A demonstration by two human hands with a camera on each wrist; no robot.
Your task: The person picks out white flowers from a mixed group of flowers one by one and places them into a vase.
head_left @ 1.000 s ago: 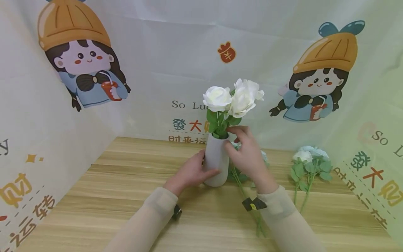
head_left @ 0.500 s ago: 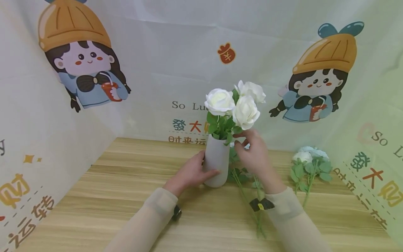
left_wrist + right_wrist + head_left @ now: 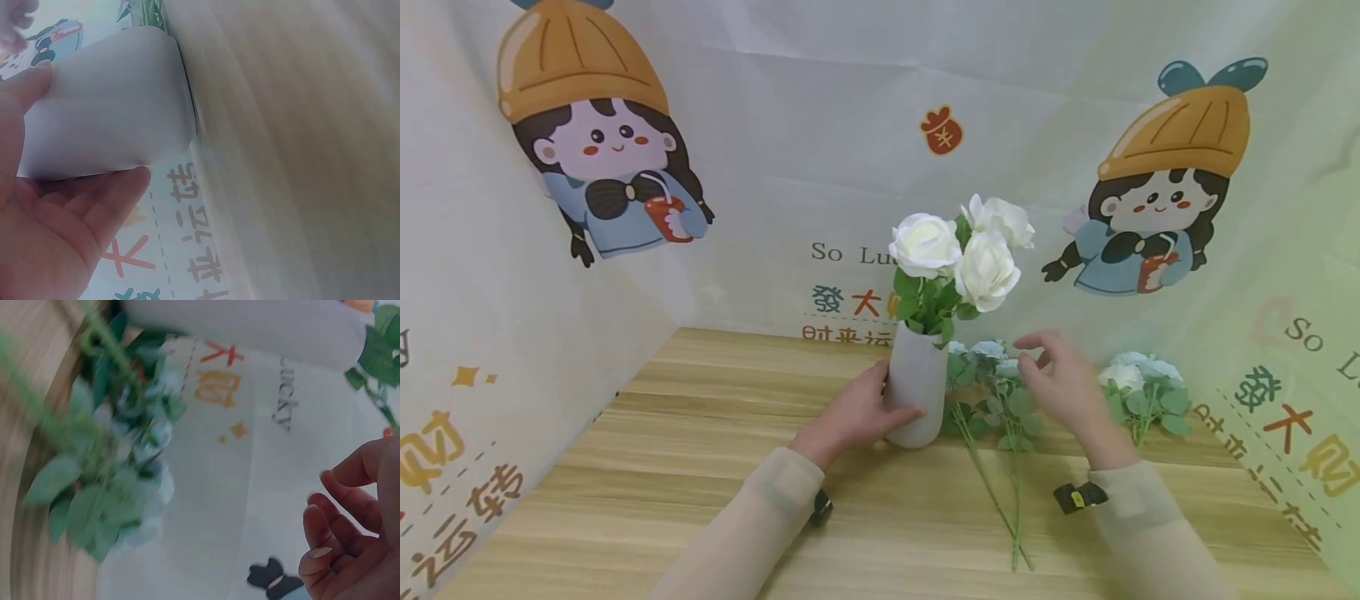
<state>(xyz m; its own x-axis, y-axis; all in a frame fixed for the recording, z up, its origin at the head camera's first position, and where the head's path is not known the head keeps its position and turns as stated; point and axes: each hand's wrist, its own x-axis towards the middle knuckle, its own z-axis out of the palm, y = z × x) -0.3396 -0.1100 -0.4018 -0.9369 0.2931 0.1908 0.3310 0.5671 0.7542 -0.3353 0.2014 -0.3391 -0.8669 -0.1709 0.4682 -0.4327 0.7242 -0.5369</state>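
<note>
A white vase (image 3: pixel 916 392) stands on the wooden table with several white roses (image 3: pixel 987 271) and green leaves in its mouth. My left hand (image 3: pixel 857 410) holds the vase low on its left side; the left wrist view shows thumb and fingers around the vase wall (image 3: pixel 119 103). To the right of the vase, my right hand (image 3: pixel 1067 387) is in the air with loosely bent fingers and nothing between them. Pale blue flowers (image 3: pixel 992 350) with long green stems lie on the table between the vase and my right hand, and they appear blurred in the right wrist view.
Another bunch of pale flowers (image 3: pixel 1142 375) lies at the right of the table, its stems partly behind my right arm. A printed cloth backdrop (image 3: pixel 820 150) rises behind the wooden table (image 3: pixel 662 467) and along both sides.
My right hand has let go of the flowers at the vase's mouth and moved right, away from it. The white roses have spread and tipped slightly right. My left hand stays on the vase.
</note>
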